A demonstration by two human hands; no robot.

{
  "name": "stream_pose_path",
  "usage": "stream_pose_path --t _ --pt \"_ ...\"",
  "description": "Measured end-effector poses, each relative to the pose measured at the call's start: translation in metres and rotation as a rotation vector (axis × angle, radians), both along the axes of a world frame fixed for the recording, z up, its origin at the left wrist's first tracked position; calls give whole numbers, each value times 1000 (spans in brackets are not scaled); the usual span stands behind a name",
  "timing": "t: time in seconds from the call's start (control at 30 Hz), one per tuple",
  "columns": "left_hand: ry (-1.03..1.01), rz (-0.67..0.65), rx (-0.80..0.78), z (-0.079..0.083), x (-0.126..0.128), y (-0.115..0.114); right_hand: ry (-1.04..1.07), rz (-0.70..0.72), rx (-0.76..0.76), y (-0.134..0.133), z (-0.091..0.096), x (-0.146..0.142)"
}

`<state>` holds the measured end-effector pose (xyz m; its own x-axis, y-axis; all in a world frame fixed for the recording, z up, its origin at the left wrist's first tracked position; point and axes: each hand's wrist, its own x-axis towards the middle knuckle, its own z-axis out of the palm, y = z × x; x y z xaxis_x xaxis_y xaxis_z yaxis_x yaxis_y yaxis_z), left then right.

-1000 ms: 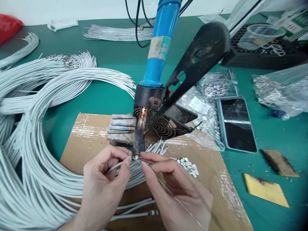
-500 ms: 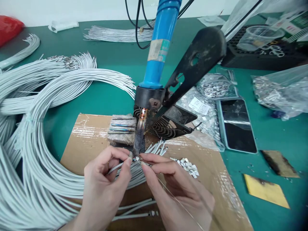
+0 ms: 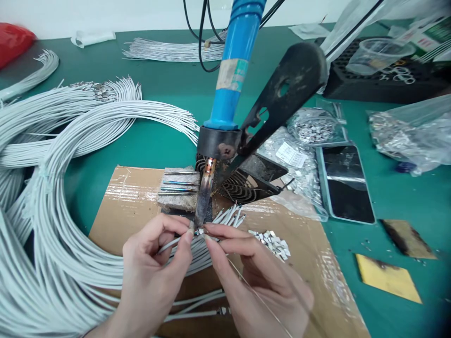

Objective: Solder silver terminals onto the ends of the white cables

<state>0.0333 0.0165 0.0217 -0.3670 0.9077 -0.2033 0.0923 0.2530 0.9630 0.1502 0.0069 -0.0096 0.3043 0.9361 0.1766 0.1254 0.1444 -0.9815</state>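
"What's the biggest thing?"

"The green desk point(image 3: 165, 84). Coiled pale-grey cables point(image 3: 56, 202) fill its left part, and a cardboard sheet point(image 3: 120, 197) lies at the front."

"And above the cardboard?"

"A blue soldering iron point(image 3: 227, 94), held by a black bracket point(image 3: 289, 80), pointing steeply down."

"Who holds what?"

"The left hand point(image 3: 155, 263) pinches a single cable point(image 3: 169, 245) close to its end. The right hand point(image 3: 260, 277) has thumb and forefinger nearly together on a thin wire point(image 3: 268, 307)."

"Where's the cable's end?"

"Just under the iron's tip, between both sets of fingertips, by a tiny whitish piece point(image 3: 199, 231). Whether iron and piece touch, I can't tell."
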Motion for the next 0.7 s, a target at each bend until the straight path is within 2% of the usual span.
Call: stream_pose_path --t 0.5,0.7 --pt "33 -31 -9 -2 -2 0 -69 -1 -4 -1 1 0" --pt "6 -52 54 -8 -5 0 -80 18 2 -2 -1 -1"
